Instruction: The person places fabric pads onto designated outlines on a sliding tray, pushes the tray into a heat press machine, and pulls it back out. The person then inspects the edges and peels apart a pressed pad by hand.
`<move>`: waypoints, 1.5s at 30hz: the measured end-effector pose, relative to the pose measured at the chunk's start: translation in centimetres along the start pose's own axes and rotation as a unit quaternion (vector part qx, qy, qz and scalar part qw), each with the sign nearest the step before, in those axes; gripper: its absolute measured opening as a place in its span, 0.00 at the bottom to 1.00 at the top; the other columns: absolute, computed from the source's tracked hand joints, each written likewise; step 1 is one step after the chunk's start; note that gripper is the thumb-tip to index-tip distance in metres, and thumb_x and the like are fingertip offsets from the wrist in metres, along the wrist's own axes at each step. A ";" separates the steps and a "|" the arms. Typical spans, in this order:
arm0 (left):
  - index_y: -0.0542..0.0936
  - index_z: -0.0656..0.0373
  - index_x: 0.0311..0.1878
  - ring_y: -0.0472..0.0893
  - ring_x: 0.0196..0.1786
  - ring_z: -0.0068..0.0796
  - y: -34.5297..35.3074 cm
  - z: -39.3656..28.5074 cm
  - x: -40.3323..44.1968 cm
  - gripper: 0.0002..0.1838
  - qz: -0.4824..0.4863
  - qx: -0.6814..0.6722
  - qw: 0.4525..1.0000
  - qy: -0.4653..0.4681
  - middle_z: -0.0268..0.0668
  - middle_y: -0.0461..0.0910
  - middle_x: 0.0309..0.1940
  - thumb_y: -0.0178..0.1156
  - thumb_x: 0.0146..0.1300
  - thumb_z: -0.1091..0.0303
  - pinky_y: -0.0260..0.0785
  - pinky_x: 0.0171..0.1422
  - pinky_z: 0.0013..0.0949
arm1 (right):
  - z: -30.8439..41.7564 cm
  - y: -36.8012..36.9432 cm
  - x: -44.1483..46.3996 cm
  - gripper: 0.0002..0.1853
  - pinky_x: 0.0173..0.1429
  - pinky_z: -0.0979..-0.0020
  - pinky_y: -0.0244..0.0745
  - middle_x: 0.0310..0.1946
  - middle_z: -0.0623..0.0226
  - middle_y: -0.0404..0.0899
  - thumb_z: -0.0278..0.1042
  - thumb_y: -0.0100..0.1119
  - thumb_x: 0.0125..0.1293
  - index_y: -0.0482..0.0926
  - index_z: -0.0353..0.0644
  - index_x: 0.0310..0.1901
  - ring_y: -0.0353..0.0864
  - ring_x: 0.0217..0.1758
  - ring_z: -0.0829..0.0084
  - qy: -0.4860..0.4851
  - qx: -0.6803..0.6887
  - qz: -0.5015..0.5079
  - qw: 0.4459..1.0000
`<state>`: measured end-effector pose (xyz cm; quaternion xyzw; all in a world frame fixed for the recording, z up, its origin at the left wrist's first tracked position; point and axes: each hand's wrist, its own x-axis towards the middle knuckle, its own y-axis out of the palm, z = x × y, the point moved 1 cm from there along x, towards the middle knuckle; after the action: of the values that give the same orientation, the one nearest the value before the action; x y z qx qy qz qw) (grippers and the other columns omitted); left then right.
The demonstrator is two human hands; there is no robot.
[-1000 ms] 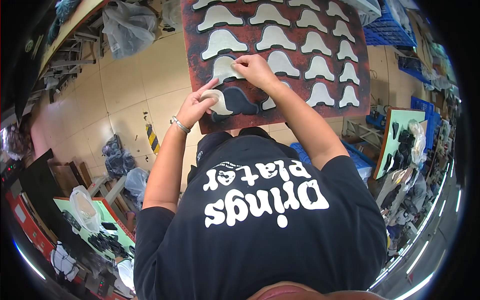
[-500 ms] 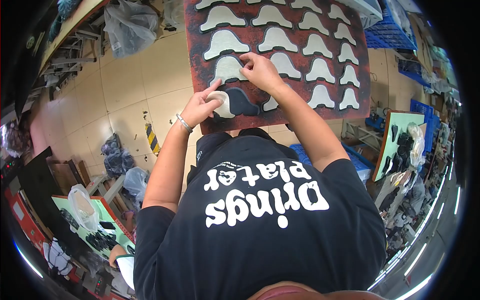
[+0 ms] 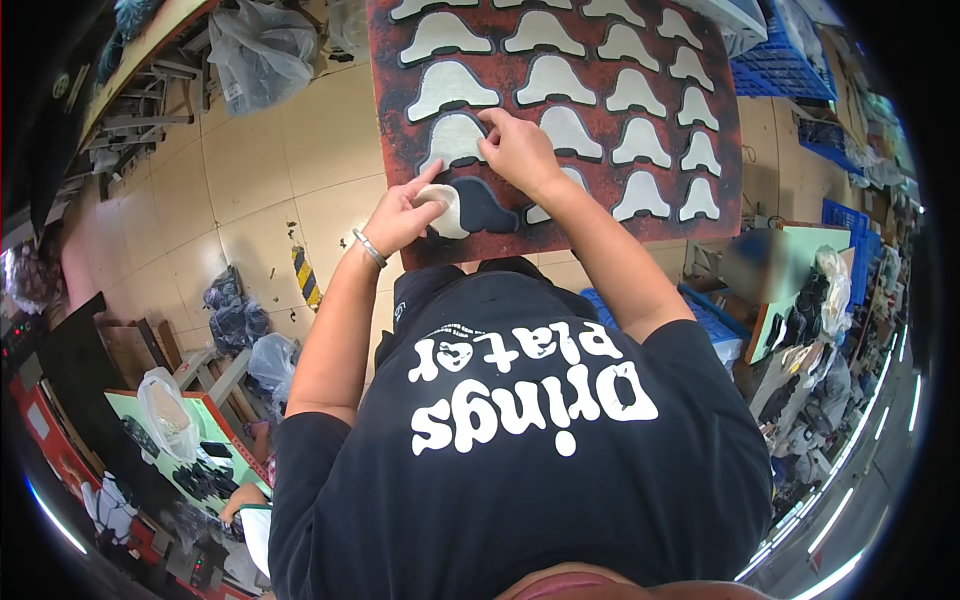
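A dark red board (image 3: 727, 130) carries rows of bell-shaped cream pieces with black borders. At its near left part, my right hand (image 3: 522, 155) has thumb and index finger closed at the right edge of one cream bell-shaped piece (image 3: 455, 138). My left hand (image 3: 400, 212) stretches its index finger to that piece's lower left corner. Between its thumb and other fingers it grips a curled cream piece (image 3: 447, 208). Just right of this lies a bare black bell-shaped piece (image 3: 484, 204), partly covered by the curled one.
Blue crates (image 3: 785, 60) stand beyond the board's far right corner. Tables with black parts are at right (image 3: 800, 300) and lower left (image 3: 205, 450), where another person's arm (image 3: 243, 498) shows. A plastic bag (image 3: 258, 60) hangs at upper left.
My right hand has shifted very slightly left along the cream piece's edge. My left hand keeps its place, and the other person's arm at lower left has moved a little.
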<state>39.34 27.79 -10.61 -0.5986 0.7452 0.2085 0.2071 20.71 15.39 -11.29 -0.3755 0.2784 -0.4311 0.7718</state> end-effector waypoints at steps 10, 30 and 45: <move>0.61 0.54 0.74 0.76 0.27 0.13 -0.1 -0.1 0.2 0.37 -0.006 0.029 1.000 -0.006 0.28 0.81 0.35 0.57 0.59 0.65 0.70 0.30 0.21 | 1.2 3.0 -2.0 0.34 0.78 0.52 0.44 0.73 0.59 0.56 0.48 0.57 0.64 0.62 0.47 0.70 0.50 0.78 0.58 -0.286 -0.085 0.043 0.953; 0.81 0.69 0.43 0.78 0.42 0.15 -0.9 1.4 -1.9 0.14 -0.046 0.008 0.999 0.015 0.28 0.58 0.75 0.59 0.60 0.68 0.73 0.46 0.27 | 0.8 3.3 -2.1 0.40 0.77 0.50 0.44 0.74 0.54 0.53 0.60 0.57 0.61 0.61 0.48 0.71 0.49 0.77 0.52 -0.298 -0.107 0.042 0.948; 0.82 0.69 0.43 0.82 0.41 0.26 -1.0 1.2 -1.3 0.16 -0.045 0.143 0.987 0.050 0.34 0.60 0.74 0.57 0.57 0.66 0.73 0.49 0.30 | 0.9 0.4 3.1 0.17 0.52 0.59 0.76 0.43 0.56 0.83 0.41 0.67 0.51 0.83 0.41 0.40 0.82 0.49 0.57 0.024 -0.024 0.042 0.999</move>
<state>40.66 29.29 -10.96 -0.6055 0.7491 0.0596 0.2620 22.99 13.12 -11.45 -0.3713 0.3226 -0.3999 0.7734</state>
